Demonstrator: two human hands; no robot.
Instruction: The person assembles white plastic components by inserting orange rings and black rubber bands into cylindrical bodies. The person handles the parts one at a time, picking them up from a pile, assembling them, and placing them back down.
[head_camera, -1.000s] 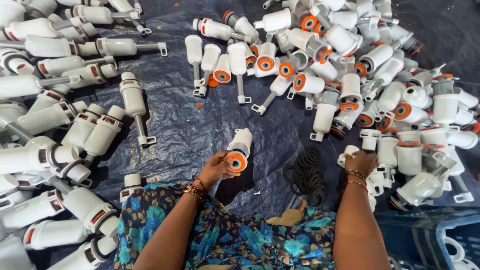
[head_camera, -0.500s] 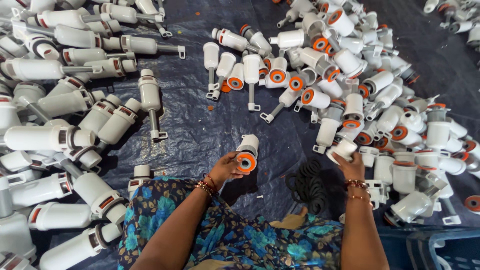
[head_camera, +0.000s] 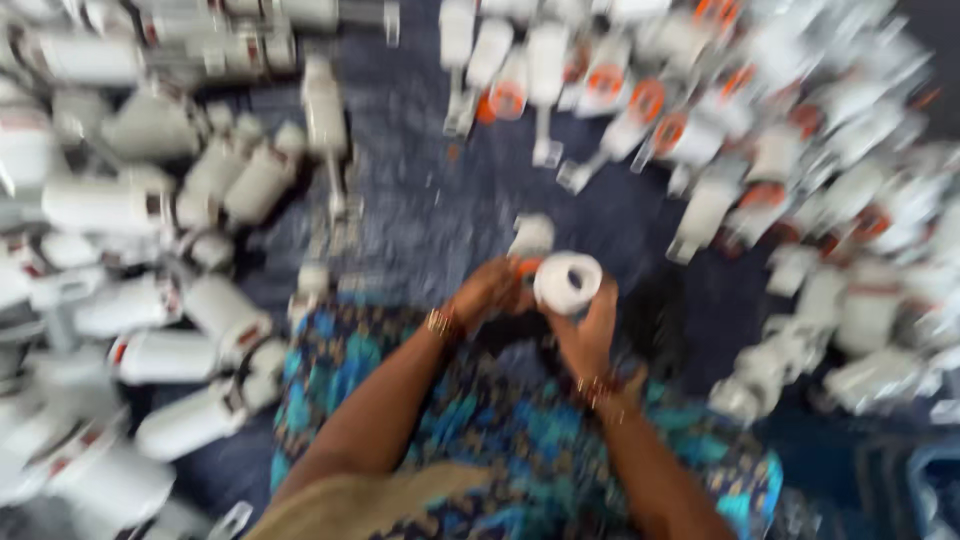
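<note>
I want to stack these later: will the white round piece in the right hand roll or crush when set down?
The white round piece looks like rigid moulded plastic, so probably stiff. Its round, hollow-centred form suggests it could roll on its side. The right hand lifts it alone, hinting it is light, though the picture is blurred.

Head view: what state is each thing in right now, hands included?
Left hand: closed on the white plastic cylinder with the orange ring.
Right hand: holding the round white plastic cap, which is against the orange end.
Left pile of white plastic cylinders: lying on their sides, untouched.
Right pile of orange-ringed white parts: heaped, untouched.
Dark blue tarp: spread flat.
</note>
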